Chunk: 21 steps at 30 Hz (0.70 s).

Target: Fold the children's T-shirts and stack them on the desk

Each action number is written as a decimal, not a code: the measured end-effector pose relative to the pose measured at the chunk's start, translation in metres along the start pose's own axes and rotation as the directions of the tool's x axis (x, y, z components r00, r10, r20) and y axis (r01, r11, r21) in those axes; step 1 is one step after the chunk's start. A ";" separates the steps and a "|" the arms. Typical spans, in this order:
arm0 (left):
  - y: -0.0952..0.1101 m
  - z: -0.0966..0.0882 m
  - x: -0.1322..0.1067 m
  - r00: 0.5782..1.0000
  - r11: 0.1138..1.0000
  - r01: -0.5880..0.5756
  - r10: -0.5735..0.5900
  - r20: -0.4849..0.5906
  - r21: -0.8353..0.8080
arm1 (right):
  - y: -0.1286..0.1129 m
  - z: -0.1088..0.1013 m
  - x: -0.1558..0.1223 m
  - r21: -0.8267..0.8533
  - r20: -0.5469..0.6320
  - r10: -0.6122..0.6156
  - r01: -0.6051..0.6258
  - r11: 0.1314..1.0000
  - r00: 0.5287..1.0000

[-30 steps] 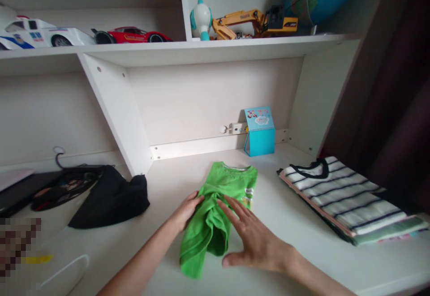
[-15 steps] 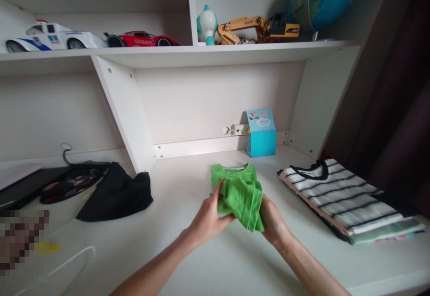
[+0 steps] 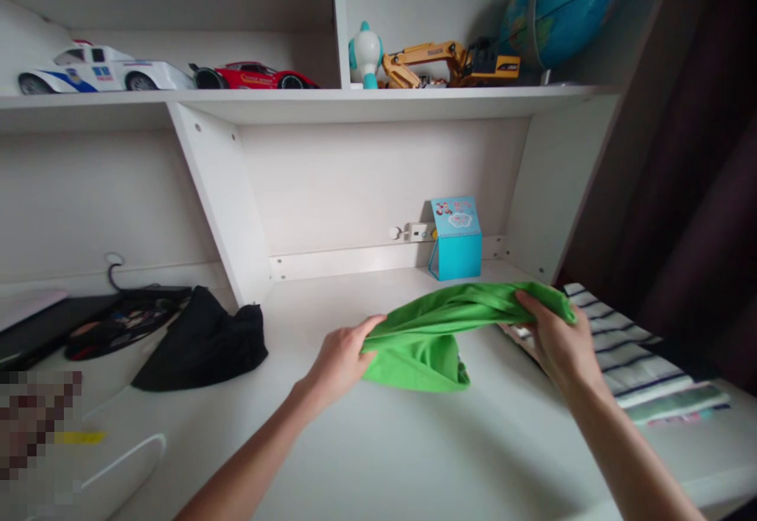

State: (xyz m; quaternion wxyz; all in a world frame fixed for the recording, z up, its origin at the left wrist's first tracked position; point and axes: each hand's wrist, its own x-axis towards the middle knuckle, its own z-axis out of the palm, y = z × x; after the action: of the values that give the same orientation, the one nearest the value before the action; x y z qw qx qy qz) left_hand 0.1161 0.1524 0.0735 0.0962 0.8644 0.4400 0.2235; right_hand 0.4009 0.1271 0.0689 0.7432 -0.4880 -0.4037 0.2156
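A bright green shirt [image 3: 419, 347] is stretched between my two hands above the white desk [image 3: 378, 458]. My left hand [image 3: 343, 355] pinches its left end, thumb on top. My right hand [image 3: 559, 336] grips the other end, raised slightly higher and in front of the folded clothes. A loose part of the cloth hangs down in the middle, its edge curled near the centre of the desk. Behind my right hand lies a stack of folded clothes with a black-and-white striped shirt [image 3: 639, 355] on top, partly hidden by my hand and wrist.
Black cloth [image 3: 206, 344] lies at the left beside a dark hanger [image 3: 115, 277]. A blue desk calendar [image 3: 458, 253] stands at the back near a socket [image 3: 419, 232]. Above, a shelf [image 3: 402, 107] holds toy cars [image 3: 254, 77], a toy excavator [image 3: 455, 60] and a globe [image 3: 568, 9].
The green shirt was bunched between my close hands; now it is drawn out sideways. My right hand has moved right and up, my left hand a little left.
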 end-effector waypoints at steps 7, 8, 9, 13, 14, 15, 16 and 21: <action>0.010 -0.071 -0.029 0.983 0.997 0.018 -0.004 -0.183 0.072 | -0.049 -0.055 -0.030 -0.037 0.123 0.131 -0.127 0.991 0.984; 0.013 -0.081 -0.036 0.988 1.000 -0.001 0.004 -0.156 0.021 | -0.057 -0.061 -0.033 -0.011 0.142 0.148 -0.148 0.989 0.979; 0.013 -0.089 -0.040 0.995 0.999 -0.019 0.015 -0.099 -0.042 | -0.062 -0.063 -0.031 0.019 0.141 0.153 -0.157 0.987 0.978; -0.011 -0.096 -0.015 0.986 0.984 0.001 0.030 0.166 -0.180 | -0.050 -0.030 0.004 0.116 0.269 0.220 -0.258 0.959 0.938; -0.021 -0.092 0.000 0.992 0.988 0.029 -0.009 0.126 -0.154 | -0.041 -0.013 0.016 0.121 0.350 0.247 -0.306 0.944 0.903; -0.030 -0.088 0.017 0.997 0.991 0.072 -0.071 0.011 -0.110 | -0.034 0.005 0.028 0.143 0.395 0.246 -0.323 0.935 0.885; -0.038 -0.085 0.034 0.978 0.989 0.135 -0.144 -0.151 -0.064 | -0.028 0.021 0.039 0.179 0.404 0.210 -0.302 0.936 0.890; -0.038 -0.102 0.061 0.510 0.992 0.124 -0.097 -0.855 -0.039 | -0.036 0.041 0.062 0.365 0.137 -0.255 0.190 0.911 0.957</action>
State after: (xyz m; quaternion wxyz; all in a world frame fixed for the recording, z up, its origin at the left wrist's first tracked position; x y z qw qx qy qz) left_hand 0.0721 0.2208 0.1681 -0.1301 0.6145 0.4875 0.6064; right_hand 0.4010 0.1779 0.1335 0.7975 -0.2778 -0.4784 0.2407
